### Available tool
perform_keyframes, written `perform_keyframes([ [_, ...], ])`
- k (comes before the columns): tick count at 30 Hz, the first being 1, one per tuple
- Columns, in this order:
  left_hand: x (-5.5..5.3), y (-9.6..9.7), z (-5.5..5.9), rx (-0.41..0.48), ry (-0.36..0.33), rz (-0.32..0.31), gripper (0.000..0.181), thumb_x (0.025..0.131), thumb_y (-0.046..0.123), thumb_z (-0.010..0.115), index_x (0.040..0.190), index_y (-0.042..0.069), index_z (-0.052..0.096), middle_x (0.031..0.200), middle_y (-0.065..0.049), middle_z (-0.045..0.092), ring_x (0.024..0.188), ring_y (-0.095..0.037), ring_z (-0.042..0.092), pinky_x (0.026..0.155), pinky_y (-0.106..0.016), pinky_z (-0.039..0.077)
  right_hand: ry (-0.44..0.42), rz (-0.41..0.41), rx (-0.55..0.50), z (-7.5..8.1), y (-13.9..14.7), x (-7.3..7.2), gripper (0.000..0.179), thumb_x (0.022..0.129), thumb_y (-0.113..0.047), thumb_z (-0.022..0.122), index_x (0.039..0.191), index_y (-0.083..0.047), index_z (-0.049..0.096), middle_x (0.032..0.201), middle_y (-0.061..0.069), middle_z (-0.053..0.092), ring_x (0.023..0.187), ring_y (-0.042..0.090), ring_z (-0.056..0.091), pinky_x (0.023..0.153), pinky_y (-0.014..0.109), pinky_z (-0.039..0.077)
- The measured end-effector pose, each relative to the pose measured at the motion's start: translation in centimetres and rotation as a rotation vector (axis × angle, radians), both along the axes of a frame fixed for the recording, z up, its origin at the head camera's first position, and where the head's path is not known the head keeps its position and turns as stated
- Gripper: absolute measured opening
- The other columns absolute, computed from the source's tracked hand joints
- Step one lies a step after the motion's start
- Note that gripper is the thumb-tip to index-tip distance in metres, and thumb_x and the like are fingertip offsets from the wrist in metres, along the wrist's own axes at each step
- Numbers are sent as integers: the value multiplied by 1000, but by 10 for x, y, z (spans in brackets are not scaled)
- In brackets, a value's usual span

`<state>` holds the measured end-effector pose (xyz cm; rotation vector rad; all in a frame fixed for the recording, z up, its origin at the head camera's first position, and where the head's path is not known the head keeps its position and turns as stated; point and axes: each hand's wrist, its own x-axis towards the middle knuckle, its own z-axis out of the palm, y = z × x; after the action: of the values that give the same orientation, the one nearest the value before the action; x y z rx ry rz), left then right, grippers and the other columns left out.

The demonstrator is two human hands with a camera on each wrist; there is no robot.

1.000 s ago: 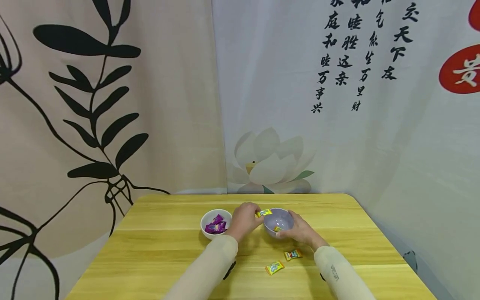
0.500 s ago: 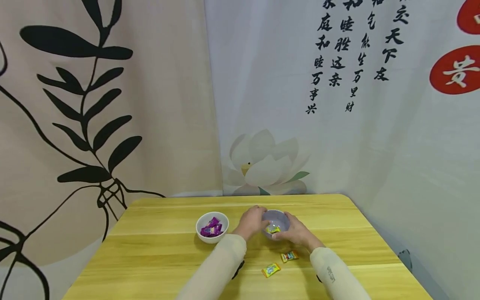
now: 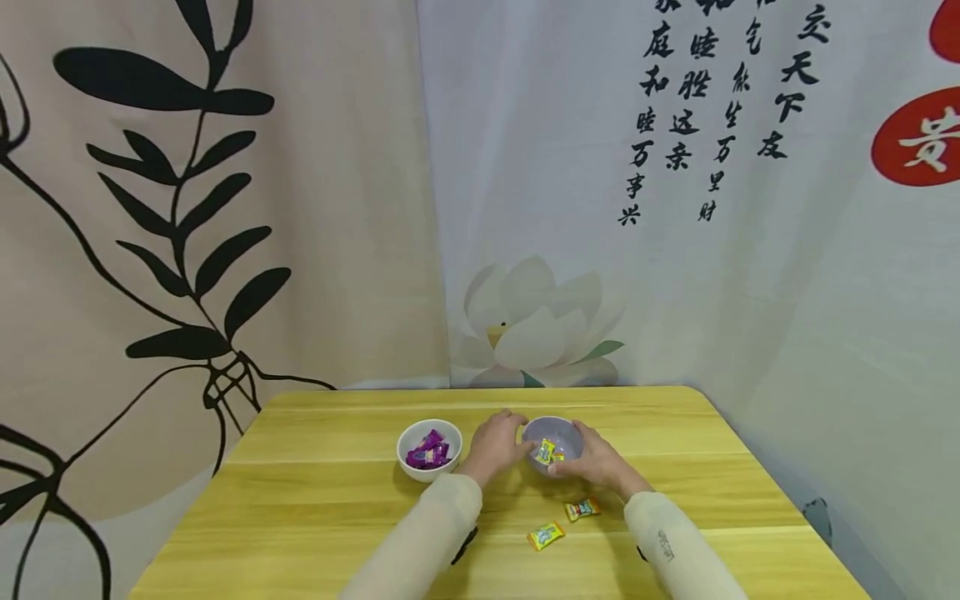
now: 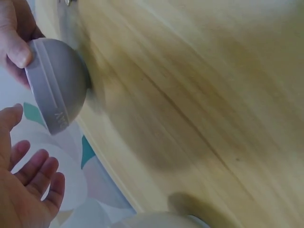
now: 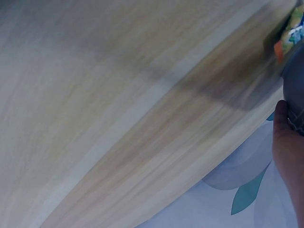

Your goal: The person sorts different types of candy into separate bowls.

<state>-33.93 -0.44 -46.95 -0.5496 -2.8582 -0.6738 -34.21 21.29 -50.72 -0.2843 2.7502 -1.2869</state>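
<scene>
My right hand (image 3: pixel 600 462) holds the grey-purple bowl (image 3: pixel 567 432) at its right side, thumb at the front rim. Yellow wrapped candies (image 3: pixel 545 451) lie inside the bowl. At the bowl's left rim is my left hand (image 3: pixel 493 448), with nothing in its fingers. The left wrist view shows this left hand (image 4: pixel 31 190) with relaxed, spread fingers, apart from the bowl (image 4: pixel 61 85). Nearer me on the table lie a yellow candy (image 3: pixel 546 535) and another candy with a red-and-yellow wrapper (image 3: pixel 582 509). In the right wrist view, only part of my right hand (image 5: pixel 289 156) shows.
A white bowl (image 3: pixel 405 454) with several purple-wrapped candies (image 3: pixel 429 452) stands left of my left hand. The wooden table (image 3: pixel 315 500) ends at a back edge before a printed curtain (image 3: pixel 360 208).
One second ago my left hand pinched a yellow candy over the bowl's left rim. That candy now lies in the bowl and the left fingers have let go. My right hand stays on the bowl.
</scene>
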Motion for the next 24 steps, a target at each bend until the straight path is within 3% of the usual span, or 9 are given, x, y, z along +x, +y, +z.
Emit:
perform_keyframes([
  [10, 20, -12, -14, 14, 38, -49, 41, 89, 38, 75, 118, 9, 70, 106, -5, 65, 96, -22, 62, 82, -39, 53, 0, 17, -27, -2, 2, -2, 118, 71, -45, 88, 154, 6, 20, 152, 29, 31, 131, 45, 41, 104, 61, 36],
  [17, 34, -19, -23, 9, 3, -72, 44, 88, 41, 74, 116, 9, 71, 108, -4, 66, 100, -22, 62, 88, -40, 52, -13, 5, -22, -3, 1, -2, 118, 71, -45, 88, 154, 4, 21, 153, 28, 30, 133, 46, 39, 105, 62, 34],
  [24, 49, -16, -37, -55, 30, -180, 39, 86, 41, 76, 111, 11, 73, 103, -2, 67, 91, -16, 61, 81, -34, 52, -23, -6, -5, -1, 0, 0, 118, 71, -46, 88, 154, 4, 20, 154, 30, 29, 135, 48, 35, 107, 64, 31],
])
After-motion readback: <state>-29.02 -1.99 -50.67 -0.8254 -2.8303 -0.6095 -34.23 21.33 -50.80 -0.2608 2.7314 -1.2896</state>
